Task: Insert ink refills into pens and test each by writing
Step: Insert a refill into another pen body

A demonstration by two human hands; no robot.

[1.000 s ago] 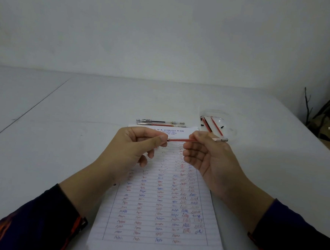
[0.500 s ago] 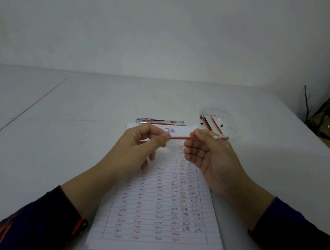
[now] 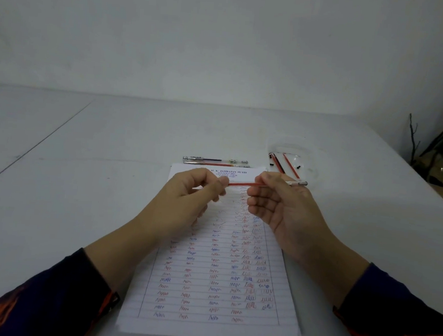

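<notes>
Red ink refill point(image 3: 243, 184) spans the gap between the two hands, held level above the top of the lined paper point(image 3: 214, 273). The left hand point(image 3: 191, 200) pinches its left end between thumb and curled fingers. The right hand point(image 3: 278, 201) has thumb and forefinger closed on the other end, where a clear pen barrel point(image 3: 297, 184) projects to the right.

Judged step: seating the refill in the barrel. Keep refill and barrel on one axis; push straight, without bending the thin tube. Grip the refill close to the barrel mouth to limit flex. Stop when resistance is felt.

Beyond the paper lie two assembled pens point(image 3: 215, 162) side by side on the white surface point(image 3: 81, 183). A clear container point(image 3: 290, 160) to the right holds further red refills.
</notes>
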